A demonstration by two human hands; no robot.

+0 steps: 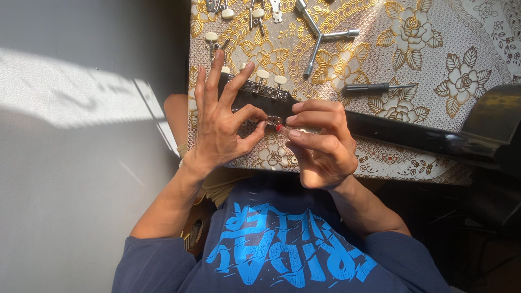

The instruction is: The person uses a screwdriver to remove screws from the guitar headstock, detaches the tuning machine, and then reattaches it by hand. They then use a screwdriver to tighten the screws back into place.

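Guitar neck [412, 135] lies crosswise, headstock [255, 95] leftward

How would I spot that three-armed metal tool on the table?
Start at the gold floral tablecloth, then look above the black guitar headstock held by both hands. The silver Y-shaped wrench lies there; unlike the black-handled screwdriver beside it, it has three arms.

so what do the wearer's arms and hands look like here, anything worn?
Both hands bare: left hand and right hand show no gloves, rings or watch. Forearms are bare too. Dark navy sleeves end near the elbows, part of a navy T-shirt with a bright blue print.
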